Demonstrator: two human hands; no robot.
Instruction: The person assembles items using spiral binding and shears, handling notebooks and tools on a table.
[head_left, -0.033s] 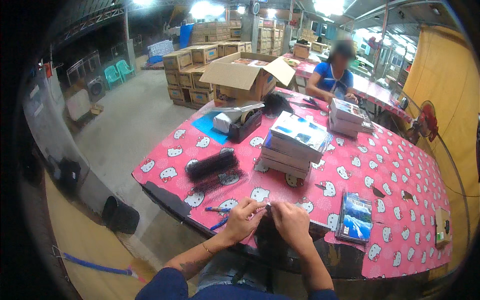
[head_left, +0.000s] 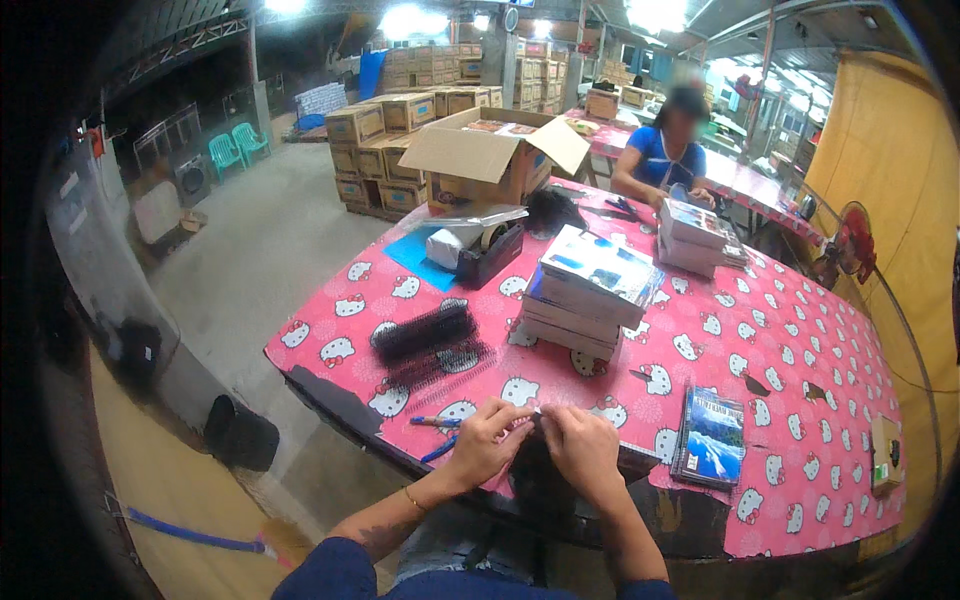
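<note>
Both of my hands meet at the table's near edge with fingertips pinched close together. My left hand (head_left: 482,445) is closed, thumb against forefinger. Beside it, my right hand (head_left: 583,450) is closed in a similar pinch. A small pale bit shows between the fingertips, but the thing they hold is mostly hidden. Just left of my left hand lie pliers with blue handles (head_left: 440,449). Black spiral binding coils (head_left: 425,336) lie in a bundle farther left, with loose coils (head_left: 440,366) in front. To the right rests a small pile of spiral-bound booklets (head_left: 712,440) with a waterfall cover.
Beyond my hands stands a stack of printed books (head_left: 590,290). A black tape dispenser (head_left: 490,255) and an open carton (head_left: 478,165) are behind, left. Across the table a person in blue (head_left: 660,160) works by another book stack (head_left: 692,240). A fan (head_left: 852,240) stands right.
</note>
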